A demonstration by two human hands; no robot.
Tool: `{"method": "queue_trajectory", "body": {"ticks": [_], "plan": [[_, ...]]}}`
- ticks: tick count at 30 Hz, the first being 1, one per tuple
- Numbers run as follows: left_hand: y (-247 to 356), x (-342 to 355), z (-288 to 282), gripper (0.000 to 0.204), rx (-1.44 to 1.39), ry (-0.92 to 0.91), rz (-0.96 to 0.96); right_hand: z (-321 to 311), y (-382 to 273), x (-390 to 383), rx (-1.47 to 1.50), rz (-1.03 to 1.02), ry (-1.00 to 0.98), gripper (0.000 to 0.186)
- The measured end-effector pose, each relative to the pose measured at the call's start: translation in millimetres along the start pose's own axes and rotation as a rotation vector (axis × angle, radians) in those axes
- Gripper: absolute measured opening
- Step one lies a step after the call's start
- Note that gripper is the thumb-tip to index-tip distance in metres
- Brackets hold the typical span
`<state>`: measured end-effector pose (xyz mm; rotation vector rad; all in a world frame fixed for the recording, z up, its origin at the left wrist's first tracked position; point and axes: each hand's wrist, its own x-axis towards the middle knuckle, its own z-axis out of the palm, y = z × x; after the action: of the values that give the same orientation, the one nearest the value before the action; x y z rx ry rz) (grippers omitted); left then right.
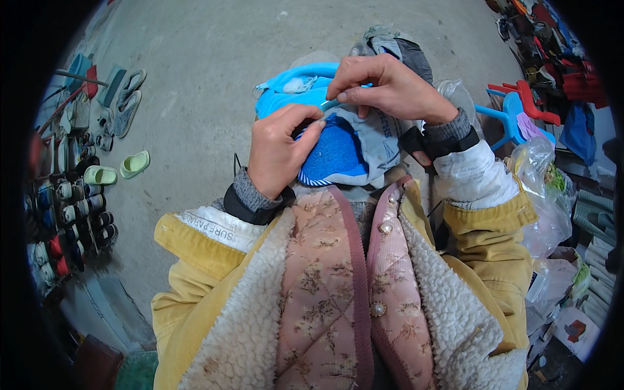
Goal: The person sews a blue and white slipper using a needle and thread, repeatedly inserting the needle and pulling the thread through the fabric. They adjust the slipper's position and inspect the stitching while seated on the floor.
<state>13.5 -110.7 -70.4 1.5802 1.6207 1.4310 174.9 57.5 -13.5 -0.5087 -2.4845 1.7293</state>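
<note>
In front of my lap lies a soft fabric piece (333, 151) with a fuzzy bright-blue inside, a striped edge and a grey printed outer cloth; its exact kind is unclear. My left hand (281, 148) is closed at its upper left edge, thumb and forefinger pinching the rim. Just above and to the right, my right hand (383, 86) has its fingers pinched together close to a thin teal strip (329, 104) between the two hands. Whether the fingers also hold something small, I cannot make out. Behind the hands is a light-blue cloth (286, 88).
Grey cloth (400, 51) lies beyond my right hand. Green slippers (134, 164) and several shoes (81, 208) are on the left, near a dustpan (79, 70). At right stand a blue stool (508, 117), a red stool (536, 104) and clear plastic bags (543, 208).
</note>
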Motion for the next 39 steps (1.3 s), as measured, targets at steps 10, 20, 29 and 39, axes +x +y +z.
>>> {"method": "queue_trajectory", "body": {"ticks": [10, 20, 29, 39], "plan": [[-3, 1, 2, 0.010, 0.014, -0.018, 0.048, -9, 1, 2, 0.021, 0.078, -0.093, 0.016], [-6, 0, 3, 0.014, 0.005, -0.047, 0.074, -6, 4, 5, 0.036, 0.188, -0.073, 0.017], [-6, 0, 3, 0.014, -0.010, -0.071, 0.065, -7, 5, 6, 0.047, 0.237, -0.135, 0.015], [-9, 3, 2, 0.012, -0.118, -0.113, -0.014, -10, 11, 9, 0.038, 0.182, -0.223, 0.015]]}}
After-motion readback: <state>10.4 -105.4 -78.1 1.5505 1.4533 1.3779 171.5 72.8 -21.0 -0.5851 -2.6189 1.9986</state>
